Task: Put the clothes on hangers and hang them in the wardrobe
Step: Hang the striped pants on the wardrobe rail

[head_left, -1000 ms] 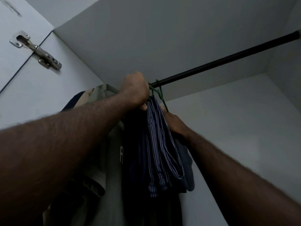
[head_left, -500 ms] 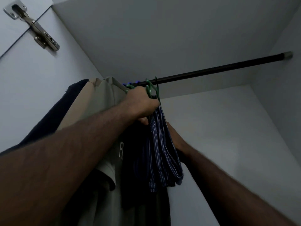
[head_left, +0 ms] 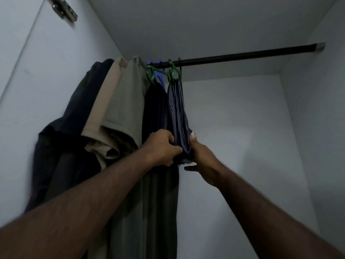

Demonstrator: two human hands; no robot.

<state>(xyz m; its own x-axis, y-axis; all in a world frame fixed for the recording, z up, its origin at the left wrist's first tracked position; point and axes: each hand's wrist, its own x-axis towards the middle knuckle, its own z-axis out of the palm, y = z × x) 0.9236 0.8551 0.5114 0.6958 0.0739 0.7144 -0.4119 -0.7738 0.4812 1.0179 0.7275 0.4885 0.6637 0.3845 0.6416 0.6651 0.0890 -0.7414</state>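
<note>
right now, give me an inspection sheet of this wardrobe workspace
surface: no table; black rail spans the wardrobe, its right half bare.
job's things: striped garment hangs from a green hanger on the rail; second green hanger and a blue hanger beside it.
clutter: beige shirts and dark garments bunched at the rail's left end.
grippers: left hand grips the striped garment's lower end; right hand holds its other side.
cables: nothing seen.
surroundings: white walls; metal door hinge top left.
</note>
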